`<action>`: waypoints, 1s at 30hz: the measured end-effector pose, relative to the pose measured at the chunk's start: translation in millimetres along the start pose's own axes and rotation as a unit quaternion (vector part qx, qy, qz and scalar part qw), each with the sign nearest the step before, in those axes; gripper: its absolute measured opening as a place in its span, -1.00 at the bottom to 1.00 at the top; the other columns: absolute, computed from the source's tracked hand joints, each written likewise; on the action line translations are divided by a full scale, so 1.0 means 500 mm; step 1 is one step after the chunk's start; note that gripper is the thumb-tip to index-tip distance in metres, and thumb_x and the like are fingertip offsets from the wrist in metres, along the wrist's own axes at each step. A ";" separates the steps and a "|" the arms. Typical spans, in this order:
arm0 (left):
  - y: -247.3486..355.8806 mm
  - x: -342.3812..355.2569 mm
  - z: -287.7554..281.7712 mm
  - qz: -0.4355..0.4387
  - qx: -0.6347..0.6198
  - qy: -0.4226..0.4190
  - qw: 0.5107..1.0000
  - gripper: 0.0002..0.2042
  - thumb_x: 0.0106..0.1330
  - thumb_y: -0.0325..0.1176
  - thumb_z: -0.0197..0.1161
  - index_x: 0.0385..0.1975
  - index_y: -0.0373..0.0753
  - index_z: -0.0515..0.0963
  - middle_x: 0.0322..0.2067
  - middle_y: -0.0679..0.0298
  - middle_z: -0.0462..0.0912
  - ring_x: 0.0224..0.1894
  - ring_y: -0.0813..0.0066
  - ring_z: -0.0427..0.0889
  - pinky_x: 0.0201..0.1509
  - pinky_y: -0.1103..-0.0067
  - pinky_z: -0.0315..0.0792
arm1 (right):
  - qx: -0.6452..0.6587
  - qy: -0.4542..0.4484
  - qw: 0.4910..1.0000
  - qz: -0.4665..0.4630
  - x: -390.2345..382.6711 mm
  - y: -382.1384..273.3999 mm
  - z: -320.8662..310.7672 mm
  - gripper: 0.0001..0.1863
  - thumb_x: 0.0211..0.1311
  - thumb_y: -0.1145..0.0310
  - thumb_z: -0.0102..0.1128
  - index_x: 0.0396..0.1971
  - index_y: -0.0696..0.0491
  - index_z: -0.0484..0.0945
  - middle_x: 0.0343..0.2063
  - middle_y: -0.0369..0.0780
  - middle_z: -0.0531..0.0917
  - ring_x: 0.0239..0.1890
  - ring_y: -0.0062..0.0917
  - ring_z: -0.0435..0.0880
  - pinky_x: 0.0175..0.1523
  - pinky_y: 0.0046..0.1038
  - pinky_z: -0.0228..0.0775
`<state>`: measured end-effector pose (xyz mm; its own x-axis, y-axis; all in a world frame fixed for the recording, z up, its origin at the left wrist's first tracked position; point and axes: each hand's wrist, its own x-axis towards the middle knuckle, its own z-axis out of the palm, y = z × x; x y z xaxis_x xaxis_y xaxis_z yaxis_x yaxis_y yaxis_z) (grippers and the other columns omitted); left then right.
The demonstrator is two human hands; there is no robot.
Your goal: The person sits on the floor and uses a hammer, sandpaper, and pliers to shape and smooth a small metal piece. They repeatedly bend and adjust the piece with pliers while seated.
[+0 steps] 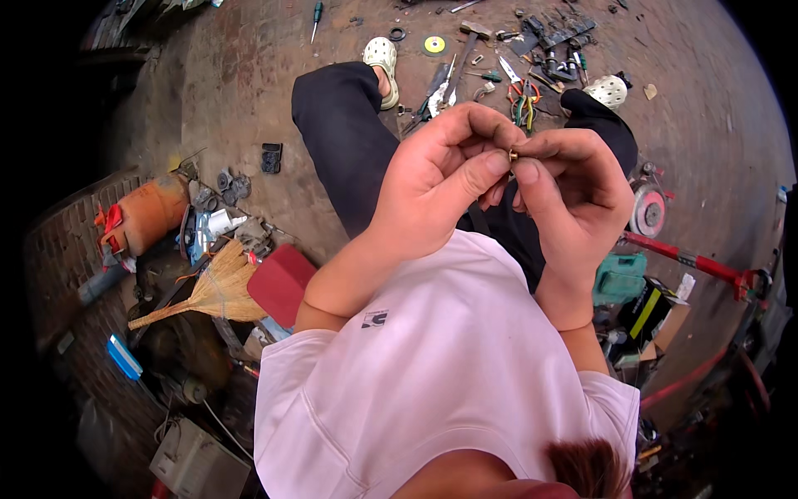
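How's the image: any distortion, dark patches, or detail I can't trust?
Head view: fisheye curvature toward the rim, corners black; head view: left hand and right hand well lit, but the small brass-coloured piece between them too tiny for detail; head view: brick wall at far left dim.

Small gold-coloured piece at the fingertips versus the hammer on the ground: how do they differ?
The gold-coloured piece sits where the fingertips of the left hand and right hand meet; the hammer lies on the ground. The piece is tiny; the hammer is much larger. The piece is compact; the hammer has a long handle.
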<state>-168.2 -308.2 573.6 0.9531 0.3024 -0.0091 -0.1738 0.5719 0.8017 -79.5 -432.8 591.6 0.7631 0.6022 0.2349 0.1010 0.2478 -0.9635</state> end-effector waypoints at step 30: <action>-0.002 -0.031 0.042 0.254 0.358 0.080 0.895 -0.87 0.12 -0.61 0.33 -0.33 -0.33 0.63 -0.40 0.29 0.60 -0.51 0.66 0.48 -0.46 0.71 0.36 | -0.129 0.065 0.974 -0.173 -0.046 0.006 -0.011 -0.82 0.01 0.62 0.40 -0.36 0.19 0.60 -0.48 -0.28 0.70 -0.56 -0.77 0.61 -0.47 -0.73 0.40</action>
<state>-177.7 -329.6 585.4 0.7385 0.5226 0.4260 -0.3166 -0.2891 0.9034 -93.1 -450.2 582.6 0.7272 0.4120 0.5490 0.5109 0.2093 -0.8338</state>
